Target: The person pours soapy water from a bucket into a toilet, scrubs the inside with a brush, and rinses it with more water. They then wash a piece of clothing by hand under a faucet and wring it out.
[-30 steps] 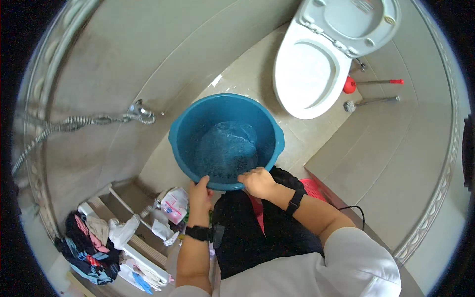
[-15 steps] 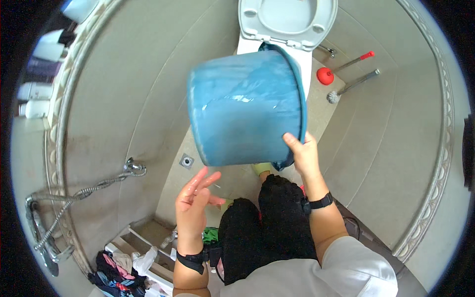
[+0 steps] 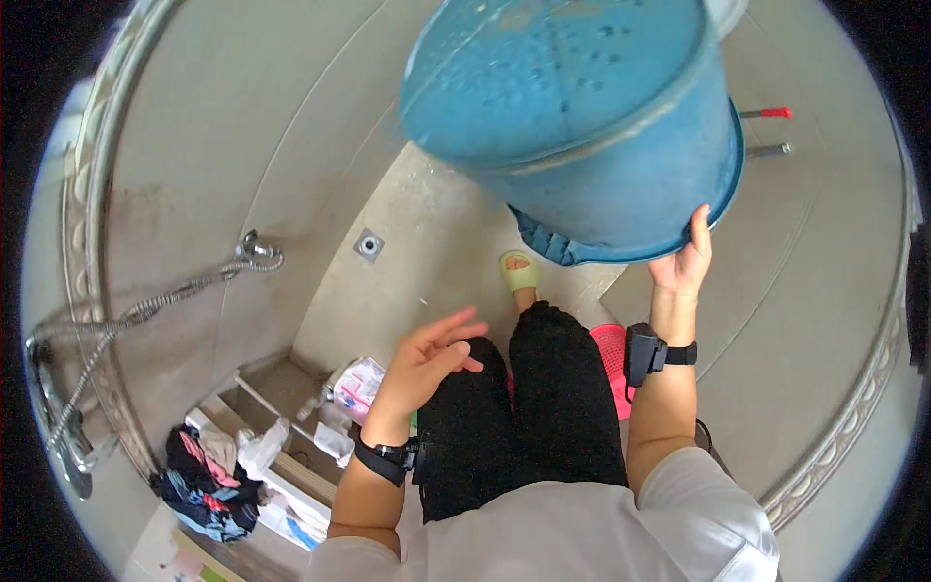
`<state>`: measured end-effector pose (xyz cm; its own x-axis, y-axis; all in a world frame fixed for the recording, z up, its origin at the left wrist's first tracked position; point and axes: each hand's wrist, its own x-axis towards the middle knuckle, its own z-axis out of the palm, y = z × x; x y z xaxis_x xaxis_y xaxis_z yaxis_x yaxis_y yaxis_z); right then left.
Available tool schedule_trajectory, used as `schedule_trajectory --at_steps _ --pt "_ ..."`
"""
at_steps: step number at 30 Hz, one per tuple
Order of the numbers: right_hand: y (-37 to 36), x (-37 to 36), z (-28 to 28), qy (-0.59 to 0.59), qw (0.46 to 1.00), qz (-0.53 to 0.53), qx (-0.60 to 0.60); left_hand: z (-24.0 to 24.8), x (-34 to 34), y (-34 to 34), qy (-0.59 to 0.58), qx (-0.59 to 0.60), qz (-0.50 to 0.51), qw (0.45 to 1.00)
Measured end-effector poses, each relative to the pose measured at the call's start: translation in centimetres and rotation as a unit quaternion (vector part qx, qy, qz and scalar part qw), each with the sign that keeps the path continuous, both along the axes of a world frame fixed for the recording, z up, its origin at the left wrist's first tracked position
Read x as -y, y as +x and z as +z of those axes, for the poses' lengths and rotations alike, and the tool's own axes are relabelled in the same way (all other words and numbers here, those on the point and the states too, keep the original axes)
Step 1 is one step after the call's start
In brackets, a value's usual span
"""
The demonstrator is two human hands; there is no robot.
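A large blue plastic bucket is tipped over in the air, its wet base with water drops facing up and toward me. With my right hand I grip its rim at the lower right, thumb on the outside wall; the other fingers are partly hidden. My left hand hovers near my left knee, fingers apart and holding nothing, away from the bucket. The bucket's opening is turned downward and to the right, so its inside is out of sight.
A floor drain lies left of the bucket. A shower hose runs along the left wall. Clothes are piled at lower left, and a pink basket sits beside my leg. Red-handled plunger stands at right.
The bucket has been raised and turned, so its base now shows, and it is farther right. My right hand has risen with it; my left hand has moved right, away from the bucket.
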<state>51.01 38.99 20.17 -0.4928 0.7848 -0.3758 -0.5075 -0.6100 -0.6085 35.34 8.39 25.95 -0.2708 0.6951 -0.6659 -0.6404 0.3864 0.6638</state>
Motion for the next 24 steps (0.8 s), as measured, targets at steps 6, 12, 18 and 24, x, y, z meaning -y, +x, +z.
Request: schedule_trajectory --at_steps 6,12,18,24 --pt "-3.0 1.1 0.8 -0.032 0.999 0.017 -0.015 -6.3 6.5 2.2 -0.044 0.017 -0.014 0.999" --pt "-8.2 5.2 2.5 0.113 0.97 0.186 0.107 -11.2 14.7 4.9 -0.23 -0.263 -0.266 0.899" --pt "-12.7 17.3 -0.6 0.448 0.747 0.41 0.272 -13.0 20.8 9.4 -0.303 -0.15 -0.328 0.882" --pt "-9.4 23.1 -6.9 0.577 0.506 0.574 0.286 -11.9 21.1 11.3 -0.369 -0.19 -0.463 0.784"
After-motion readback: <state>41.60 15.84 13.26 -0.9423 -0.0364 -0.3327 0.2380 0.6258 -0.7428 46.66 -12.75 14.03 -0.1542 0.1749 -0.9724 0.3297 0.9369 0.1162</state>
